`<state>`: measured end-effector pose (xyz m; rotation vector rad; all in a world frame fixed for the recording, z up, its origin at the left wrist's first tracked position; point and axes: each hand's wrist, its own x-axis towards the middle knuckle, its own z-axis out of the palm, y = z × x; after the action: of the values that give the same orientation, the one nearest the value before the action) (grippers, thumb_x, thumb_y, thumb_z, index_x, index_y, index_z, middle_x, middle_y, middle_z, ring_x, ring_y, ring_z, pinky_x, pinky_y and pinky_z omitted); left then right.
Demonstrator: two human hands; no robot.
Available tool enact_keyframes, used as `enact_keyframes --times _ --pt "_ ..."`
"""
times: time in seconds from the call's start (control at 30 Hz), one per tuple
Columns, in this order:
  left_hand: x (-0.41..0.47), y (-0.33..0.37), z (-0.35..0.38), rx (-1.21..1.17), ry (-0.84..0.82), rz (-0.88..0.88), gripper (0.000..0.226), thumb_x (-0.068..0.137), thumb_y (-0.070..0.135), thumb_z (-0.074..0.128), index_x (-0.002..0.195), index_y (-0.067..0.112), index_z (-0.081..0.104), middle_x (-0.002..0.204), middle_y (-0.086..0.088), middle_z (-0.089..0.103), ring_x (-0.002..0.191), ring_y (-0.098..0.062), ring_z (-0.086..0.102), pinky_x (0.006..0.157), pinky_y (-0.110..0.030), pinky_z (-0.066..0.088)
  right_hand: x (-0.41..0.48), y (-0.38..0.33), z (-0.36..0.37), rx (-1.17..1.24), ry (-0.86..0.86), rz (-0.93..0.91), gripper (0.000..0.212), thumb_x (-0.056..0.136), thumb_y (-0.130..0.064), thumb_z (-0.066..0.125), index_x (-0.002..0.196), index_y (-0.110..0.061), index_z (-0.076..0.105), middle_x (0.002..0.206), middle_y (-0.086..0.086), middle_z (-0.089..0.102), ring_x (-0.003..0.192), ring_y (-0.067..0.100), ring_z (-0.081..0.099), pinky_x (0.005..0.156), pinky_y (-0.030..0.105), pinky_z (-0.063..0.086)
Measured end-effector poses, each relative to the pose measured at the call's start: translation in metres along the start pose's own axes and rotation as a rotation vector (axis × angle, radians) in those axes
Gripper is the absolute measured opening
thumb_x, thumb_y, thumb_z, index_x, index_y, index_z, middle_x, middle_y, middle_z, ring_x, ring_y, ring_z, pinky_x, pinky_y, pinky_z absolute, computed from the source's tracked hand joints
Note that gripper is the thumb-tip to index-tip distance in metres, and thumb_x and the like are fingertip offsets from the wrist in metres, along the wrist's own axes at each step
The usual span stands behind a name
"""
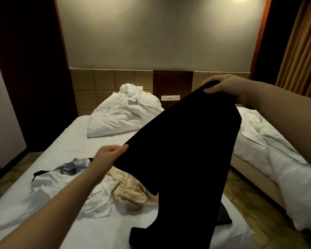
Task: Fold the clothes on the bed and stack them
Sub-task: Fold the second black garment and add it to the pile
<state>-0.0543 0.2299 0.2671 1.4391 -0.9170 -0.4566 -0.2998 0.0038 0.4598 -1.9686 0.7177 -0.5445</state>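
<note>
Left hand fingers pinch the black trousers top edge at 9 o'clock; right hand pinches the other corner at 1 o'clock. Legs hang down, ends on the bed. Clothes pile (white, beige, grey) at 7 o'clock.

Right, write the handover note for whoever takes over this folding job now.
Left hand: grips the lower corner of the black garment.
Right hand: grips its upper corner; the garment hangs spread, its bottom end resting on the bed.
A heap of white, grey and beige clothes lies crumpled on the bed.
Done: no folded stack visible; a dark piece lies behind the garment, unclear what.
Left: fold the black garment, then the heap, and stack.
</note>
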Motion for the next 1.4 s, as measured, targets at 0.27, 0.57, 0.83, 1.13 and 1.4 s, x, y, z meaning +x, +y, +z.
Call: enact_keyframes --times 0.27,0.57,0.83,1.13,1.4 --pt "0.013 0.038 -0.044 0.072 -0.046 0.006 0.029 0.087 0.02 0.059 0.069 -0.001 0.052 0.056 -0.003 0.041 0.053 -0.012 0.038 0.046 -0.016 0.032 0.004 0.009 0.013 0.022 0.056 -0.061 0.02 0.087 -0.002 0.059 0.095 -0.02 0.064 0.094 0.004 0.062 0.08 0.015 0.063 0.055 0.018 0.055" --pt "0.024 0.09 -0.07 0.521 0.044 0.15 0.01 0.083 0.014 0.066 0.086 0.013 0.057 0.076 -0.004 0.061 0.067 -0.016 0.056 0.059 -0.021 0.042 0.002 -0.008 0.023 -0.253 0.337 -0.409 0.023 0.083 -0.012 0.068 0.106 -0.014 0.066 0.092 0.001 0.064 0.082 0.012 0.06 0.078 0.021 0.047" --pt "0.035 0.154 -0.068 0.747 0.323 0.248 0.01 0.096 0.015 0.049 0.105 0.015 0.054 0.096 -0.011 0.059 0.063 -0.016 0.064 0.059 -0.032 0.052 0.009 -0.043 0.05 0.28 0.349 -0.411 0.013 0.096 -0.009 0.048 0.087 -0.017 0.054 0.08 0.0 0.058 0.059 0.004 0.06 0.06 0.02 0.05" --pt "0.015 0.183 -0.097 0.575 0.08 0.279 0.015 0.09 0.019 0.056 0.103 0.012 0.059 0.092 -0.003 0.06 0.083 -0.012 0.056 0.072 -0.021 0.042 -0.012 -0.087 0.033 -0.239 -0.167 -0.354 0.005 0.083 -0.015 0.064 0.087 -0.017 0.064 0.067 -0.009 0.071 0.059 0.003 0.067 0.05 0.012 0.048" --pt "0.002 0.198 -0.108 0.695 -0.009 0.273 0.011 0.093 0.01 0.049 0.098 0.007 0.058 0.096 -0.015 0.058 0.09 -0.024 0.056 0.079 -0.03 0.045 -0.014 -0.091 0.035 -0.334 -0.181 -0.444 0.017 0.076 -0.008 0.072 0.087 -0.019 0.067 0.078 -0.007 0.071 0.071 0.004 0.066 0.069 0.022 0.053"
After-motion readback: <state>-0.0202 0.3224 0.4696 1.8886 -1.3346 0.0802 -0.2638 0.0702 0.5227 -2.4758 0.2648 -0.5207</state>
